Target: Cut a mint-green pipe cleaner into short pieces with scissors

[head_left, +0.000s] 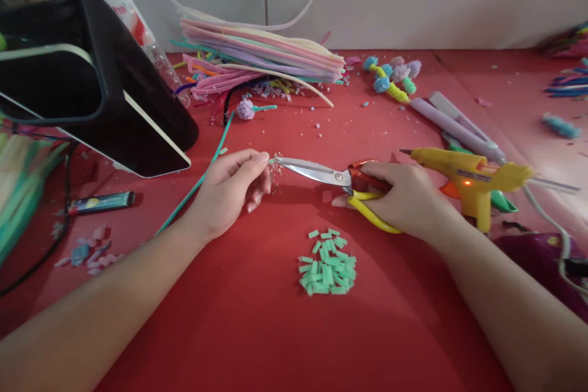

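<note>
My right hand [404, 196] is wrapped round the handles of a pair of scissors [315, 170], one loop red and the other yellow. The blades look closed or nearly so, and their tips point left to the fingertips of my left hand [234, 187]. Thumb and finger of that hand pinch a small green piece [271, 161], mostly hidden, right at the scissor tips. Tiny pale trimmings [276, 166] lie on the table just behind. Nearer to me, below the scissors, is a pile of short green cut pieces [327, 266].
A yellow glue gun [473, 180] with a lit orange light stands right of my right hand, beside a lilac flat iron [454, 125]. Pipe cleaners [266, 52] lie bundled at the back. A black device [138, 104] leans in at left. The tabletop [257, 324] is red.
</note>
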Demonstrator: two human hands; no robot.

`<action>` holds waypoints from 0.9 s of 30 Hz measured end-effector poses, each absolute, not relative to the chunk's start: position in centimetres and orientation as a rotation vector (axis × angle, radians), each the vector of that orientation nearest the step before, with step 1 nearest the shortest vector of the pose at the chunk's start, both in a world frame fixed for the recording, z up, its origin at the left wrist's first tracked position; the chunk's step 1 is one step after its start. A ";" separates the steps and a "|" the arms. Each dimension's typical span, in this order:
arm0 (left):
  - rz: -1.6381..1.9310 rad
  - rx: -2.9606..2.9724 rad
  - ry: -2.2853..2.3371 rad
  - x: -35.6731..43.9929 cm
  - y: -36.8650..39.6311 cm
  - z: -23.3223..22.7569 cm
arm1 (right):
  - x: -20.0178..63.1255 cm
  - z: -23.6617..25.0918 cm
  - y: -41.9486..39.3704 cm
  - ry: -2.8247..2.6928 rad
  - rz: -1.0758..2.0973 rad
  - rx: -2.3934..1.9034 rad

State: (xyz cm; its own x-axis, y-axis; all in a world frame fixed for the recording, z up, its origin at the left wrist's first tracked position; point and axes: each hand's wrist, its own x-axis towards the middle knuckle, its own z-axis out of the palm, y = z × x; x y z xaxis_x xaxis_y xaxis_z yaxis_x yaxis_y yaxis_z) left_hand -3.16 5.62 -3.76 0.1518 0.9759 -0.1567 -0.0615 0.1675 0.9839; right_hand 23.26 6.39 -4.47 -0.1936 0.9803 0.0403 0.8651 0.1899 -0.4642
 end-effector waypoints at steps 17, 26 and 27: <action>1.014 1.082 1.122 -3.1 5.5 -3.9 | 23.3 -4.5 6.5 -2.088 0.524 -1.800; 0.994 1.042 1.155 -3.3 5.6 -3.8 | 23.5 -4.7 6.3 -2.152 0.528 -1.679; 0.993 1.044 1.159 -3.3 5.6 -3.7 | 23.5 -4.7 6.2 -2.155 0.522 -1.678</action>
State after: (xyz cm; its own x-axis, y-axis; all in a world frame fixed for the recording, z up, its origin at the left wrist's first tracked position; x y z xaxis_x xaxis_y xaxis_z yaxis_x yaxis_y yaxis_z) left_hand -3.28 5.55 -3.73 0.1318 0.9674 -0.2163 -0.0657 0.2263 0.9718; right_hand 23.51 6.25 -4.69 -0.2306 0.9715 0.0545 0.8390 0.2269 -0.4946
